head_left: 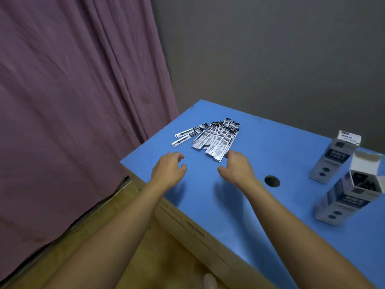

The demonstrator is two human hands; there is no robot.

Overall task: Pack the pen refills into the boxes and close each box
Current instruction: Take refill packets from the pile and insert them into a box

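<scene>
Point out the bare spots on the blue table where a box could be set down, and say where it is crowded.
Bare blue table lies between the pile of refills and the two boxes, beyond the round hole. The near strip below the right hand, toward the table edge, is also bare. It is crowded at the pile, where both hands hover, left hand included, and at the right edge by the boxes.

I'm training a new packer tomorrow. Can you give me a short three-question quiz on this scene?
1. True or false: the left hand already holds a refill.
2. Which box stands with its top flap open, showing dark contents: the nearer box or the farther box?
3. Fill in: the pile of pen refills lies on the blue ____, just beyond the right hand.

Key: 1 false, both hands hold nothing. 2 the nearer box. 3 table.
</scene>
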